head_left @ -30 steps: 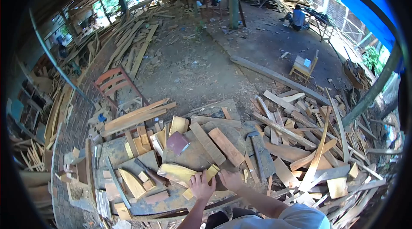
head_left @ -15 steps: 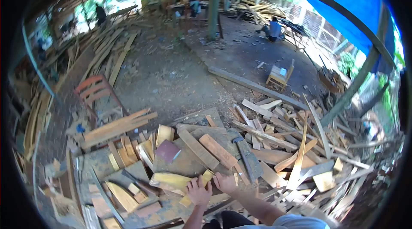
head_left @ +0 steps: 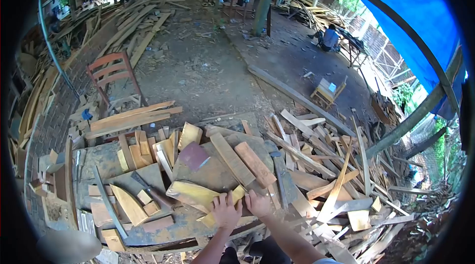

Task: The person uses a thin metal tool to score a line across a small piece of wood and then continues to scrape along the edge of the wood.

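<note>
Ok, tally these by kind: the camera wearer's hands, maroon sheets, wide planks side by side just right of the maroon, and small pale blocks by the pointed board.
Left hand and right hand: 2 hands
Maroon sheet: 1
Brown plank and reddish plank: 2 wide planks
Upper block and lower block: 2 small pale blocks
Total: 7

No lettering, number, brand or sign is legible on the yellow wood piece (head_left: 238, 193) or elsewhere. Pale patches on the maroon sheet (head_left: 193, 156) and the small wooden chair (head_left: 324, 94) are too indistinct to read.
</note>
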Available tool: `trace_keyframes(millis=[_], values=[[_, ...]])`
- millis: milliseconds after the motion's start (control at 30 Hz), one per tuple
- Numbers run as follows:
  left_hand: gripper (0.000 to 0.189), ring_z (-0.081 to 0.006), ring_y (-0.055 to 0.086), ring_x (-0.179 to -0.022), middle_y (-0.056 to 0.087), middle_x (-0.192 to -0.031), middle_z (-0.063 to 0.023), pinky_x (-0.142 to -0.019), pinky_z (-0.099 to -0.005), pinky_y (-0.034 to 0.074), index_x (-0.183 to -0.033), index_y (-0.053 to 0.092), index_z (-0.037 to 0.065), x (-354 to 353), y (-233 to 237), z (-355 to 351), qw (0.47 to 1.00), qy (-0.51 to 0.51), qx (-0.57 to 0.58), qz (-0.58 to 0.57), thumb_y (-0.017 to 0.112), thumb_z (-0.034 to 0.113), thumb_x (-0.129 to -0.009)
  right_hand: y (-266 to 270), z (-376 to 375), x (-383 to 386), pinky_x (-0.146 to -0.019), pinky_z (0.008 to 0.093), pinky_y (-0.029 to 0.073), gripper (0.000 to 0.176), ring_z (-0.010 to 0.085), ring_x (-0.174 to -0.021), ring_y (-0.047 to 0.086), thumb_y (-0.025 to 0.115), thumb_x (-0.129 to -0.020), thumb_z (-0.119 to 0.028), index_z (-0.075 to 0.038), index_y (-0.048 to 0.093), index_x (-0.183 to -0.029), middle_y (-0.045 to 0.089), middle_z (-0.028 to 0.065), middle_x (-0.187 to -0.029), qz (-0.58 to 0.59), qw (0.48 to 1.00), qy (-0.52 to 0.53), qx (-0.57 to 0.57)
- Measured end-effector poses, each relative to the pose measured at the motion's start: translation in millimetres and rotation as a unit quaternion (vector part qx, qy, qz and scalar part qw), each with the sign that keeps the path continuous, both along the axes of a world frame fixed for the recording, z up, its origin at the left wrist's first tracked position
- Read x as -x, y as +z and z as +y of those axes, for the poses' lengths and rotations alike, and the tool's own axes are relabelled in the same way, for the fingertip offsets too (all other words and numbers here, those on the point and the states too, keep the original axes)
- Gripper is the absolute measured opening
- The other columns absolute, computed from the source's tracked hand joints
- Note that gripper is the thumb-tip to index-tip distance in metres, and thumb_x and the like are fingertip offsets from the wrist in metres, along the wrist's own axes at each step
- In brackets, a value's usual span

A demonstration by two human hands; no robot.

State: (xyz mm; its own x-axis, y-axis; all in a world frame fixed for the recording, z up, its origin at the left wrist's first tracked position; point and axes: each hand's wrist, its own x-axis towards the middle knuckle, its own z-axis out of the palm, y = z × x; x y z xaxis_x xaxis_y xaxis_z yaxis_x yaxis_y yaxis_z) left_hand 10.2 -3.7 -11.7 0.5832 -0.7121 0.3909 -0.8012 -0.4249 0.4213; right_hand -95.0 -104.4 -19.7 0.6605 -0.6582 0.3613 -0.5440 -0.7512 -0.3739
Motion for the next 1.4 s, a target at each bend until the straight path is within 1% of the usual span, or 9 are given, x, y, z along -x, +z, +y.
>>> trace_keyframes(millis=[267,367,833,967,1033,1133,1200,1300,1400], values=[[0.047,-0.0290,0.051,-0.095,0.055,-0.103,-0.0055,-0.080,-0.0442,0.041,-0.114,0.065,0.010,1,1,3,1.000,-0.005,-0.005,-0.003,0.066,0.042,-0.080,-4,1,0,-0.047,0.0394,0.049,0.021,0.0271,-0.054,0.064,0.055,-0.094,-0.024,-0.010,0.051,-0.079,0.061,0.0100,-0.068,0.010,1.000,0.005,0.001],[0.047,-0.0287,0.051,-0.097,0.056,-0.105,-0.0060,-0.082,-0.0439,0.041,-0.116,0.065,0.009,-1,4,6,1.000,-0.008,-0.018,-0.012,0.065,0.042,-0.082,-2,9,-2,-0.049,0.0418,0.050,0.018,0.0328,-0.060,0.064,0.055,-0.094,-0.022,-0.008,0.050,-0.083,0.062,0.0138,-0.072,0.033,0.999,-0.026,-0.022],[0.046,-0.0278,0.051,-0.093,0.055,-0.102,-0.0052,-0.080,-0.0430,0.041,-0.115,0.066,0.011,0,-2,7,1.000,0.016,0.010,-0.018,0.065,0.043,-0.082,-4,28,-6,-0.057,0.0478,0.053,0.017,0.0368,-0.067,0.067,0.051,-0.096,-0.025,-0.009,0.050,-0.091,0.066,0.0151,-0.076,0.079,0.993,-0.082,-0.018],[0.048,-0.0284,0.051,-0.093,0.055,-0.102,-0.0055,-0.080,-0.0440,0.041,-0.114,0.066,0.010,4,-4,3,0.999,0.022,0.015,-0.021,0.067,0.042,-0.079,-13,12,2,-0.055,0.0487,0.053,0.017,0.0366,-0.065,0.067,0.050,-0.096,-0.026,-0.009,0.050,-0.093,0.066,0.0153,-0.075,0.056,0.998,-0.037,0.017],[0.048,-0.0292,0.051,-0.095,0.055,-0.103,-0.0064,-0.082,-0.0449,0.042,-0.112,0.066,0.010,4,-11,2,0.999,0.029,0.019,-0.014,0.068,0.042,-0.077,-14,7,2,-0.051,0.0494,0.052,0.018,0.0368,-0.061,0.066,0.049,-0.097,-0.027,-0.010,0.051,-0.093,0.066,0.0151,-0.075,0.101,0.994,-0.017,0.023],[0.048,-0.0301,0.051,-0.097,0.054,-0.105,-0.0070,-0.084,-0.0458,0.042,-0.112,0.066,0.009,3,-14,1,0.998,0.036,0.004,-0.053,0.068,0.042,-0.077,-2,4,1,-0.050,0.0480,0.052,0.017,0.0377,-0.061,0.066,0.051,-0.095,-0.026,-0.010,0.049,-0.093,0.066,0.0150,-0.081,0.085,0.996,0.013,-0.024],[0.047,-0.0304,0.051,-0.098,0.055,-0.104,-0.0067,-0.084,-0.0472,0.042,-0.112,0.065,0.009,5,-5,4,0.999,0.028,-0.001,-0.034,0.067,0.041,-0.079,-6,10,1,-0.049,0.0481,0.052,0.016,0.0375,-0.059,0.064,0.051,-0.095,-0.025,-0.010,0.050,-0.090,0.065,0.0140,-0.078,0.072,0.997,-0.027,-0.002],[0.047,-0.0297,0.051,-0.097,0.055,-0.104,-0.0066,-0.083,-0.0463,0.042,-0.113,0.065,0.008,6,-8,6,1.000,0.027,-0.003,-0.013,0.067,0.040,-0.079,-7,7,1,-0.049,0.0466,0.052,0.019,0.0363,-0.060,0.064,0.051,-0.097,-0.025,-0.010,0.051,-0.086,0.064,0.0136,-0.077,0.031,0.999,-0.013,0.002],[0.048,-0.0292,0.051,-0.094,0.055,-0.103,-0.0065,-0.082,-0.0453,0.042,-0.115,0.065,0.008,6,-4,2,0.999,0.028,-0.016,-0.044,0.068,0.039,-0.078,-10,6,2,-0.050,0.0454,0.050,0.019,0.0362,-0.061,0.064,0.052,-0.097,-0.025,-0.009,0.051,-0.087,0.064,0.0135,-0.079,-0.006,1.000,-0.007,-0.006]])
